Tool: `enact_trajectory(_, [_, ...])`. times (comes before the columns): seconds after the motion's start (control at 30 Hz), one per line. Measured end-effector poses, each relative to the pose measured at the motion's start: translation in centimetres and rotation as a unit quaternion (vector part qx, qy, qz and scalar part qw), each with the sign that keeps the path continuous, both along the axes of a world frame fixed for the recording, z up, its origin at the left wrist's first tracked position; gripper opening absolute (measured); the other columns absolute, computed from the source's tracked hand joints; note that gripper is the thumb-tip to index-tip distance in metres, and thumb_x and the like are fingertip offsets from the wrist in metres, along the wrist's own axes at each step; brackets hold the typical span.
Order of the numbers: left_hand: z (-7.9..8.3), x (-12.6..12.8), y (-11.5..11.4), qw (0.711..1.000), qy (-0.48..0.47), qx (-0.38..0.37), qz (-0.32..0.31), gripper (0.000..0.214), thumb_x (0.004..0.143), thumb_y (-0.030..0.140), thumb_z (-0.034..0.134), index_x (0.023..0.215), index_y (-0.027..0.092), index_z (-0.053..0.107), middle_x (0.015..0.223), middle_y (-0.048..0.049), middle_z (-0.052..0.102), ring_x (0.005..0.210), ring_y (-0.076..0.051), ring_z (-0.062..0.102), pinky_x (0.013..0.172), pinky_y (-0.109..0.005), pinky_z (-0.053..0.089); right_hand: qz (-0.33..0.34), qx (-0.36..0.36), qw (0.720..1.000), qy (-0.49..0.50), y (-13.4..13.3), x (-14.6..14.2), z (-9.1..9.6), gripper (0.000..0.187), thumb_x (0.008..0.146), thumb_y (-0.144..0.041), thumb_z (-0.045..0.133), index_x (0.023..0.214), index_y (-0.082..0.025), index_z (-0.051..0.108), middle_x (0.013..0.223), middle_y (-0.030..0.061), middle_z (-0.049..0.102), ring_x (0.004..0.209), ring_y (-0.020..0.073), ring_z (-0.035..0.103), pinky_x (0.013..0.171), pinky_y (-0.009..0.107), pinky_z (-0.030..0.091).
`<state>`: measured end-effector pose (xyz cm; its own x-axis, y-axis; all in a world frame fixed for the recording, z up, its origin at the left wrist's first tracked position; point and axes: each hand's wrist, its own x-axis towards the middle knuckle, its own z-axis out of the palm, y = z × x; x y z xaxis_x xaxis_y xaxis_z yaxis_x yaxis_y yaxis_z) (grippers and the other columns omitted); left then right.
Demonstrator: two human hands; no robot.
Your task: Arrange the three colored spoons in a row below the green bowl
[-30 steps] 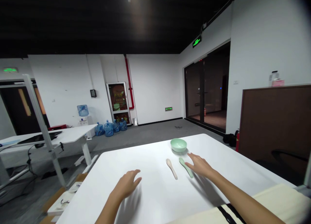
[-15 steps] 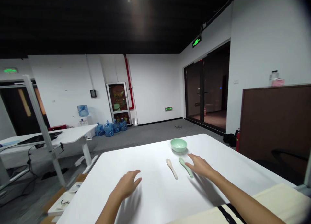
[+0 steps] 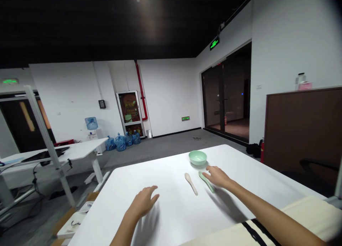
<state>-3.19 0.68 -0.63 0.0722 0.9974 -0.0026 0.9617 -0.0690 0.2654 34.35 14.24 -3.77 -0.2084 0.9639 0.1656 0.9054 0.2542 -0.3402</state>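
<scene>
Right hand: open, fingers spread and not closed on anything, held low over the table with the fingertips pointing forward and to the left. It lies right against the upper side of the mint-green spoon; from this angle it is hard to say whether the skin actually touches it.

Mint-green spoon: flat on the table, its long axis slanting from the far left at the scoop end to the near right at the handle end. It lies to the lower left of the right hand and well to the right of the left hand, so the right hand is clearly nearer.

Left hand: open, fingers loosely curved, holding nothing, near the table's front edge. The nearest thing to it is the pale spoon, some way off to its right.

Pale spoon: cream-coloured, lying on the table just left of the mint-green spoon and slanting nearly parallel to it.

Mint-green bowl: upright, just beyond both spoons.

White table: bears the bowl and both spoons.

Room: a water dispenser, blue water bottles on the floor, a second white desk, and a dark brown cabinet to the right.
</scene>
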Motion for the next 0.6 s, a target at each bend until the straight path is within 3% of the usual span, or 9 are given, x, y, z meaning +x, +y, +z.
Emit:
enact_trajectory(0.13, [0.0,0.0,0.0,1.000,-0.002,0.002,-0.002,0.052,0.093,0.049,0.039,0.138,0.024,0.052,0.137,-0.0084,0.060,0.126,-0.027,0.053,0.101,-0.039,0.042,0.019,-0.015,0.999,-0.038,0.6,-2.5,1.4,0.040,0.089,-0.049,0.047,0.098,-0.016,0.069,0.101,0.0142,0.071,0.093,0.0276,0.066,0.074,0.031,0.044])
enact_trajectory(0.27, [-0.2,-0.1,0.1,1.000,-0.005,0.006,-0.003,0.052,0.093,0.048,0.039,0.137,0.025,0.052,0.137,-0.0081,0.060,0.126,-0.026,0.054,0.101,-0.038,0.042,0.034,-0.065,0.994,-0.078,1.4,-5.2,1.5,0.040,0.086,-0.050,0.051,0.083,-0.015,0.070,0.091,0.0127,0.071,0.088,0.0266,0.066,0.072,0.031,0.044])
enact_trajectory(0.6, [-0.3,-0.2,0.1,1.000,0.001,0.001,-0.005,0.053,0.094,0.048,0.039,0.139,0.024,0.051,0.138,-0.0085,0.059,0.127,-0.027,0.053,0.102,-0.039,0.041,0.002,-0.086,0.992,-0.096,1.5,-8.8,-2.1,0.045,0.075,-0.050,0.066,0.102,-0.014,0.070,0.110,0.0170,0.071,0.102,0.0293,0.067,0.077,0.032,0.049])
